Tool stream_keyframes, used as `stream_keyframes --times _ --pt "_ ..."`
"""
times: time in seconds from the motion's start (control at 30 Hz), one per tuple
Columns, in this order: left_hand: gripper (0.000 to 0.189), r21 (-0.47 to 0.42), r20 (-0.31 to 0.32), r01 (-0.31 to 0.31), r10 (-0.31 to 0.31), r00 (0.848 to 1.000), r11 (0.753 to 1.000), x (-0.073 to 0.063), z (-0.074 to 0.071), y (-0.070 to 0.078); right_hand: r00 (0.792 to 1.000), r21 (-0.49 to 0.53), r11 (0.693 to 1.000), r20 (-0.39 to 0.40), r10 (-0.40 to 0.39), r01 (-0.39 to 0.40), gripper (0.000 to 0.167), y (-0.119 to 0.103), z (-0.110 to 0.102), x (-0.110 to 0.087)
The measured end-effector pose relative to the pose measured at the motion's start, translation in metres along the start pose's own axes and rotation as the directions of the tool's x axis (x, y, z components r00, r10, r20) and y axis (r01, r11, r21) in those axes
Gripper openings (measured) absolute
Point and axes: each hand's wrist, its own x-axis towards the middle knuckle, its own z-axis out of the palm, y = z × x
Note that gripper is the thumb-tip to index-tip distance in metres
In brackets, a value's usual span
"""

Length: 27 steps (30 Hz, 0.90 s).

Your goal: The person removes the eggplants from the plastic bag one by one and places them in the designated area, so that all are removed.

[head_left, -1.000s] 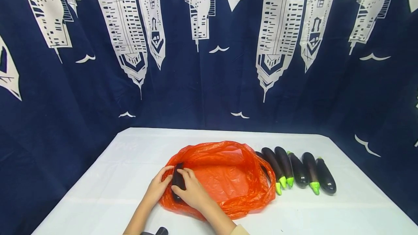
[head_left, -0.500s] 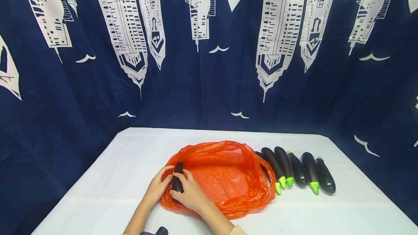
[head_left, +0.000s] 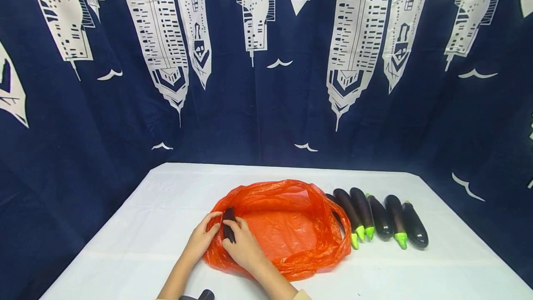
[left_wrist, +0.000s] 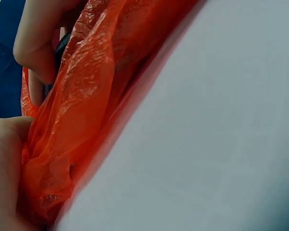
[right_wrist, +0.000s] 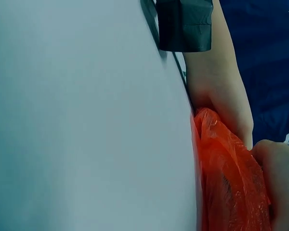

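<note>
A wide-mouthed red plastic bag [head_left: 287, 233] sits at the middle of the white table. My left hand [head_left: 200, 240] grips its left rim; in the left wrist view the thumb and fingers [left_wrist: 36, 41] bend round the crumpled plastic. Just inside that rim is a dark eggplant [head_left: 228, 219], held between the thumb and fingers of my right hand [head_left: 245, 246]. The eggplant's near end is hidden behind the right hand and the bag. In the right wrist view, the right hand [right_wrist: 282, 178] shows only in part, beside the red plastic.
Several dark eggplants with green stems [head_left: 383, 219] lie in a row on the white table [head_left: 416, 272], right of the bag. A black object [head_left: 206, 295] shows at the front edge. Behind the table hangs a navy curtain [head_left: 287, 110] with white building prints.
The right hand has shifted its hold on the eggplant slightly, and less of the eggplant's near end shows now. The left hand stays at the bag's rim.
</note>
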Motion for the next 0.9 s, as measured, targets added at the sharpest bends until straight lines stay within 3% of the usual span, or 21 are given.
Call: stream_keyframes --times 0.4,0.9 --pt "0.032 0.002 -0.006 0.006 -0.006 1.000 1.000 0.000 0.000 0.002 0.998 0.015 1.000 -0.069 0.013 -0.012 0.046 -0.003 0.003 -0.004" --pt "0.033 0.002 0.004 -0.003 0.003 1.000 1.000 0.000 0.000 -0.001 0.996 -0.004 0.999 -0.080 0.039 -0.039 0.043 -0.013 -0.007 -0.011"
